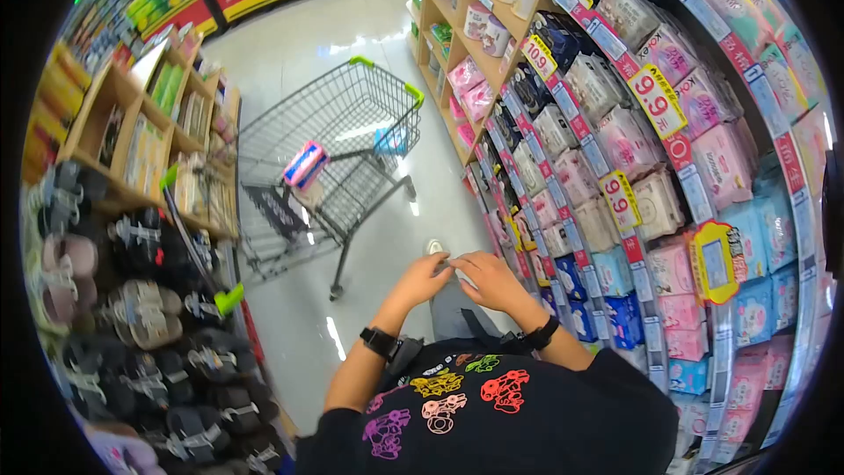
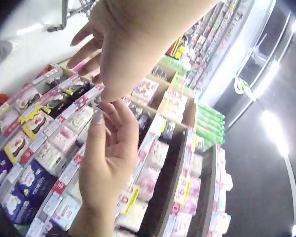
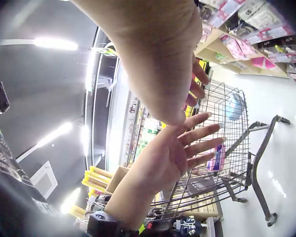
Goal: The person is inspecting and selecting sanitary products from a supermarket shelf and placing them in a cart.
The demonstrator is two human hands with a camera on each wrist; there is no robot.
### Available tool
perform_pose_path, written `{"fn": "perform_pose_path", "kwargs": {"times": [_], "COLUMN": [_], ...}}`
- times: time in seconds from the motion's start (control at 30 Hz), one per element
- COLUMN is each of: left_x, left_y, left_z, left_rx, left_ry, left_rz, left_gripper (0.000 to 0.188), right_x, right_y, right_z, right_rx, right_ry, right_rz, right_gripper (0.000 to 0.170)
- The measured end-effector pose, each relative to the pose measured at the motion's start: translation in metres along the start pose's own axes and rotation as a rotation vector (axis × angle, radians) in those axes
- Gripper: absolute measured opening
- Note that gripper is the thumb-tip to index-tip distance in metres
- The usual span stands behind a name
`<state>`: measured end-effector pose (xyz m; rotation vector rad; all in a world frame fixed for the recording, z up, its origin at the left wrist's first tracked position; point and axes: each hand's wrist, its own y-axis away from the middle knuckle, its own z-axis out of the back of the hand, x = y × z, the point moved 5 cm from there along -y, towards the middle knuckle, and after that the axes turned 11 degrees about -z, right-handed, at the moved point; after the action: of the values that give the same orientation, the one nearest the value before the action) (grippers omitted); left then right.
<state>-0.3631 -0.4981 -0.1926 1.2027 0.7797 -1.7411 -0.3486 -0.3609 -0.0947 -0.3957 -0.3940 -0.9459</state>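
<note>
The two bare hands meet in front of the waist, close together at the thumbs, and neither holds anything. In the head view the left hand (image 1: pixel 422 281) is at the left of the pair, palm inward; in the right wrist view this left hand (image 3: pixel 163 155) shows spread, straight fingers. Beside it is the right hand (image 1: pixel 489 281), its fingers relaxed and pointing toward the left one. The left wrist view shows the right hand (image 2: pixel 111 158) with thumb extended and fingers loosely bent. Whether the thumbs touch cannot be told.
A wire shopping cart (image 1: pixel 330 136) stands ahead on the left, with a pink-and-blue pack (image 1: pixel 306 164) and a light blue item (image 1: pixel 390 141) in it. Shelves of packaged goods (image 1: pixel 615 141) line the right side. Slippers (image 1: pixel 145 312) hang at the left below wooden shelves (image 1: pixel 88 127).
</note>
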Motion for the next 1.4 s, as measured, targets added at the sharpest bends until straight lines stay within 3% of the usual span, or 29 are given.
{"fn": "perform_pose_path", "kwargs": {"times": [0.2,0.3,0.5,0.63,0.67,0.73,0.77,0.83,0.87,0.9,0.93,0.97,1.0,1.17,1.2,1.3,1.4], "left_x": [0.054,0.067,0.122,0.177,0.197,0.237,0.248,0.326,0.349,0.369,0.357,0.383,0.371,0.394,0.403,0.411,0.419], "left_y": [-0.076,-0.116,-0.161,-0.166,-0.165,-0.165,-0.167,-0.163,-0.165,-0.174,-0.174,-0.177,-0.182,-0.198,-0.198,-0.200,-0.202], "left_z": [0.106,0.154,0.226,0.242,0.242,0.247,0.248,0.230,0.223,0.218,0.223,0.215,0.221,0.223,0.217,0.221,0.220], "left_rx": [-0.257,-0.287,-0.530,-0.721,-0.761,-0.766,-0.853,-0.876,-0.887,-0.695,-0.954,-0.965,-0.957,-0.861,-0.858,-0.820,-0.815], "left_ry": [0.015,0.087,0.172,0.551,0.677,0.913,0.981,1.290,1.399,1.787,1.412,1.409,1.343,1.426,1.466,1.430,1.537], "left_rz": [0.155,0.223,0.263,0.455,0.450,0.473,0.570,0.548,0.710,0.267,0.810,0.906,0.980,1.069,1.085,1.052,1.071], "left_gripper": [0.037,0.034,0.030,0.025,0.027,0.023,0.021,0.025,0.027,0.027,0.033,0.041,0.050,0.060,0.061,0.063,0.063], "right_x": [-0.071,-0.105,-0.136,-0.154,-0.162,-0.177,-0.183,-0.200,-0.212,-0.221,-0.224,-0.229,-0.240,-0.290,-0.281,-0.302,-0.300], "right_y": [-0.145,-0.230,-0.367,-0.413,-0.422,-0.443,-0.454,-0.478,-0.486,-0.499,-0.511,-0.517,-0.521,-0.526,-0.528,-0.521,-0.522], "right_z": [-0.045,-0.067,-0.083,-0.127,-0.146,-0.173,-0.177,-0.195,-0.207,-0.217,-0.221,-0.226,-0.240,-0.315,-0.306,-0.352,-0.359], "right_rx": [0.122,0.122,0.183,0.253,0.282,0.452,0.470,0.526,0.494,0.450,0.514,0.581,0.588,0.632,0.705,0.747,0.832], "right_ry": [-0.147,-0.297,-0.500,-0.354,-0.332,-0.279,-0.271,-0.250,-0.175,-0.103,-0.031,0.040,0.132,0.367,0.280,0.344,0.259], "right_rz": [0.013,-0.010,-0.160,-0.128,-0.057,-0.115,-0.185,-0.349,-0.360,-0.380,-0.378,-0.388,-0.399,-0.465,-0.700,-0.738,-0.704], "right_gripper": [0.045,0.045,0.034,0.030,0.038,0.042,0.044,0.042,0.043,0.043,0.050,0.058,0.059,0.070,0.077,0.083,0.086]}}
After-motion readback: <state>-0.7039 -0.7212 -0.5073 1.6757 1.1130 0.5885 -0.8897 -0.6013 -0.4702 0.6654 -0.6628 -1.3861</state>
